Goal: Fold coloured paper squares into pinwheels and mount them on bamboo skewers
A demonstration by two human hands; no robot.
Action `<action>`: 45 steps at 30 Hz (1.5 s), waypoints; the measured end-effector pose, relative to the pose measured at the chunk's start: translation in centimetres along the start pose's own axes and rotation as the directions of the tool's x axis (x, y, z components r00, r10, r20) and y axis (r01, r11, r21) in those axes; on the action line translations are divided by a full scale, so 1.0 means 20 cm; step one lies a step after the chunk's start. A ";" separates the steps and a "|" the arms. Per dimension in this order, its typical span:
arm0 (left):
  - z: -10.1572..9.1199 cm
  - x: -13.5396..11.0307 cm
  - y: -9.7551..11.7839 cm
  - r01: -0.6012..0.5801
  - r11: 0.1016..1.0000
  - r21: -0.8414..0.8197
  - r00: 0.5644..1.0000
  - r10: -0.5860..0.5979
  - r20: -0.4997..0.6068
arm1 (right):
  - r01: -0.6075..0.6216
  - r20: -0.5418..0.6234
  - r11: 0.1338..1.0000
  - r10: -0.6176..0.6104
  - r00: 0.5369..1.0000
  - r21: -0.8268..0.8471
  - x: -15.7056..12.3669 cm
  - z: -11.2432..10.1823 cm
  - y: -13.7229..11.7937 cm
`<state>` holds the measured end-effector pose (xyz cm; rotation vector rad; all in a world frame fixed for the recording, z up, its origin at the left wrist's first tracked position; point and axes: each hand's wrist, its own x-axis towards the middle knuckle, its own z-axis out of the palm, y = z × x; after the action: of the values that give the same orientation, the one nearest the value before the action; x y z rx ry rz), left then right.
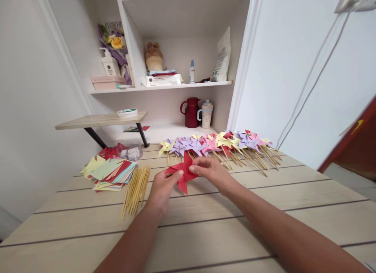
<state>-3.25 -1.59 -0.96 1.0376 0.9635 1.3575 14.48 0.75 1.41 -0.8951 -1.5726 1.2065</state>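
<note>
A red paper pinwheel (182, 185) with pointed blades is held up over the middle of the table, between both hands. My left hand (162, 187) pinches its left side, thumb on top near the centre. From the right, my right hand (209, 169) grips the opposite side with thumb and fingers closed on the paper. No stick shows on this pinwheel. A bundle of thin wooden sticks (136, 188) lies just left of my left hand. Behind the hands, finished pinwheels (188, 145) in purple, yellow, pink and red lie in a row, their sticks pointing toward me.
Coloured paper sheets (110, 171) are piled at the left, with a clear plastic box (131, 152) behind them. A small raised shelf (100, 120) stands at the back left. A dark red jug (192, 113) and a cup (206, 114) stand in the cabinet behind the table (205, 234).
</note>
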 end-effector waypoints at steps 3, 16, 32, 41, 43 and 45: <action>0.01 -0.01 0.00 -0.026 0.998 0.052 0.999 0.028 -0.031 | 0.017 -0.093 0.998 -0.022 0.995 -0.059 0.01 0.02 0.03; 0.03 0.00 -0.01 -0.108 0.984 0.139 0.979 0.130 -0.159 | 0.048 0.111 0.997 -0.040 0.993 -0.068 -0.01 0.06 0.06; 0.01 0.01 -0.05 -0.009 0.997 0.078 0.995 0.017 -0.099 | -0.179 0.013 0.961 0.180 0.984 0.212 0.00 0.09 0.08; 0.00 0.02 -0.05 -0.003 1.000 0.013 1.000 0.003 0.023 | -0.185 -0.027 0.948 0.199 0.980 0.260 0.01 0.08 0.09; 0.00 0.02 -0.05 0.001 1.000 0.027 0.999 -0.002 0.037 | -0.173 -0.026 0.953 0.185 0.982 0.248 0.01 0.08 0.09; 0.00 0.02 -0.05 0.007 0.999 0.040 0.999 -0.009 0.035 | -0.171 -0.013 0.958 0.179 0.984 0.229 0.01 0.08 0.09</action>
<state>-3.04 -1.20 -1.91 1.0832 0.9710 1.3142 12.94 1.02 -0.36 -0.9129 -1.3170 1.4567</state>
